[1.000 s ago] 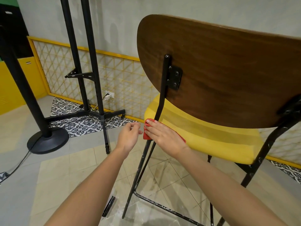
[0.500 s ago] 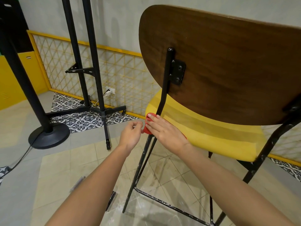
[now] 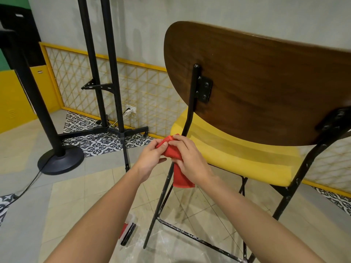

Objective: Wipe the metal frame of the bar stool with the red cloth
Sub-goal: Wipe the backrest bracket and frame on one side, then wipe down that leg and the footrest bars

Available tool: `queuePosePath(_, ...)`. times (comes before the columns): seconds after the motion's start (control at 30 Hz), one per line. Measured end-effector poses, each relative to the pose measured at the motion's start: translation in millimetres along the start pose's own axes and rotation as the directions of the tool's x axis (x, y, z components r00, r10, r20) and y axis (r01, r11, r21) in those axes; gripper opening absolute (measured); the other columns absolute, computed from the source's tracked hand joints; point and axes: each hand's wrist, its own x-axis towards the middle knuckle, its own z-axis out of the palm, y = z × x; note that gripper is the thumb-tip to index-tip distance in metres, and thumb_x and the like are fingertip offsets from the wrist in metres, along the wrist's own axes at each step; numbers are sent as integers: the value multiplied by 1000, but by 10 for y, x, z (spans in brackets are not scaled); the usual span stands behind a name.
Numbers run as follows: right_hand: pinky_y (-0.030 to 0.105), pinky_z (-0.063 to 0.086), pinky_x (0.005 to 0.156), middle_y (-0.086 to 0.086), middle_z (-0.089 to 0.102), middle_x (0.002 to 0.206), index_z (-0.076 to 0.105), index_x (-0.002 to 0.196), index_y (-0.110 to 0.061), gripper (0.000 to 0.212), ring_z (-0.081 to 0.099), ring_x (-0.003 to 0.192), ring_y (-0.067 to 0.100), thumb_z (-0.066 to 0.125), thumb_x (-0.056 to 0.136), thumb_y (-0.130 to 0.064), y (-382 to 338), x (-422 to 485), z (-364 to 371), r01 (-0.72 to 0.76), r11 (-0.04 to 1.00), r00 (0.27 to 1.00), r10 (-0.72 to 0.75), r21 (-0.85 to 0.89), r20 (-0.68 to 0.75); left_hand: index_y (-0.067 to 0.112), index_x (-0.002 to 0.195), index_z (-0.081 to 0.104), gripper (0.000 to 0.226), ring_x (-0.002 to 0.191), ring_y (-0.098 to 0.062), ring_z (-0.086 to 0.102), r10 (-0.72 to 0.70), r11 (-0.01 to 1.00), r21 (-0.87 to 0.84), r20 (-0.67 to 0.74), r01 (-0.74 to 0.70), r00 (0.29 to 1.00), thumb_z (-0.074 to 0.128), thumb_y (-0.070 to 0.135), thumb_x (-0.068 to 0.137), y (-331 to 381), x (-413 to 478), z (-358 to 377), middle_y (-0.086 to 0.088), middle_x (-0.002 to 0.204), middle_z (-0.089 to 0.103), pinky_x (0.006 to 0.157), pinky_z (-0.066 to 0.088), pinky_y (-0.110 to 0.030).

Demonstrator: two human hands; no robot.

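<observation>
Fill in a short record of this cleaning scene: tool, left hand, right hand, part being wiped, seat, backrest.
tool: red cloth, lower end hanging free
left hand: pinches the cloth's upper end
right hand: holds the cloth at the post
part being wiped: black metal frame, its post at seat level
seat: yellow
backrest: dark wood

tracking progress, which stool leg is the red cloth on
The left rear leg: left hand and right hand hold the red cloth against it. The right rear leg is untouched.
</observation>
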Motion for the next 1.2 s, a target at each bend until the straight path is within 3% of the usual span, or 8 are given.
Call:
queuePosePath(0.17, 29, 46, 96, -7, 32, 136, 31, 141, -23, 94, 38, 125, 8, 83, 64, -39, -100, -63, -90, -288, 881, 952, 307, 375, 11, 16, 101, 58, 18, 80, -12, 56, 80, 995, 58, 100, -86, 992, 44, 6, 98, 226, -94, -16, -1, 88, 60, 72, 47, -23)
queuePosePath(0.3, 13, 43, 83, -7, 58, 116, 48, 131, -20, 60, 54, 106, 6, 71, 79, -40, -103, -42, -199, -419, 788, 907, 383, 451, 173, 17, 107, 56, 15, 79, -12, 55, 102, 982, 149, 98, -116, 990, 48, 9, 97, 275, -176, -26, -2, 91, 59, 68, 47, -21)
queuePosePath(0.43, 40, 51, 91, 5, 71, 103, 67, 104, -15, 26, 66, 97, 21, 71, 82, -28, -78, -11, -198, -485, 721, 874, 413, 495, 255, 20, 118, 46, 28, 79, -13, 61, 157, 982, 116, -63, -149, 986, 57, 14, 93, 189, -254, 45, -4, 97, 61, 66, 55, -23)
queuePosePath(0.57, 49, 54, 84, 12, 71, 101, 65, 106, -11, 23, 68, 93, 28, 66, 87, -24, -150, -6, -168, -513, 684, 856, 452, 519, 251, 22, 112, 41, 30, 88, -18, 60, 255, 958, 202, -271, -204, 928, 62, 20, 90, 34, -286, 121, 3, 100, 54, 81, 53, -39)
queuePosePath(0.83, 26, 55, 70, 10, 67, 98, 64, 112, -8, 23, 64, 87, 18, 51, 97, -20, -233, 71, -189, -586, 499, 786, 540, 639, 299, 24, 124, 43, 44, 105, -12, 57, 397, 836, 467, -156, -286, 905, 64, 34, 86, -312, -390, 256, 2, 118, 55, 87, 51, -32)
queuePosePath(0.93, 31, 55, 81, 12, 69, 106, 65, 112, -9, 27, 64, 97, 22, 53, 95, -27, -183, 48, -213, -609, 519, 781, 525, 599, 339, 24, 126, 44, 38, 98, -12, 61, 383, 828, 498, -166, -258, 909, 58, 29, 91, -325, -324, 287, 2, 110, 61, 81, 53, -28)
queuePosePath(1.07, 29, 50, 79, 2, 71, 94, 68, 102, -17, 31, 63, 89, 17, 58, 89, -43, -54, 8, -223, -510, 816, 860, 484, 273, 159, 24, 114, 49, 18, 74, -4, 61, 354, 861, 457, -226, -223, 908, 51, 23, 96, -281, -255, 362, 7, 90, 63, 58, 46, -12)
queuePosePath(1.2, 30, 49, 74, -4, 68, 95, 66, 98, -20, 33, 60, 92, 12, 59, 86, -50, 86, -31, -279, -478, 878, 875, 478, 13, -82, 23, 113, 46, 17, 90, -15, 61, 302, 925, 345, -406, -162, 862, 46, 19, 97, -253, -158, 385, 9, 95, 58, 71, 45, -22)
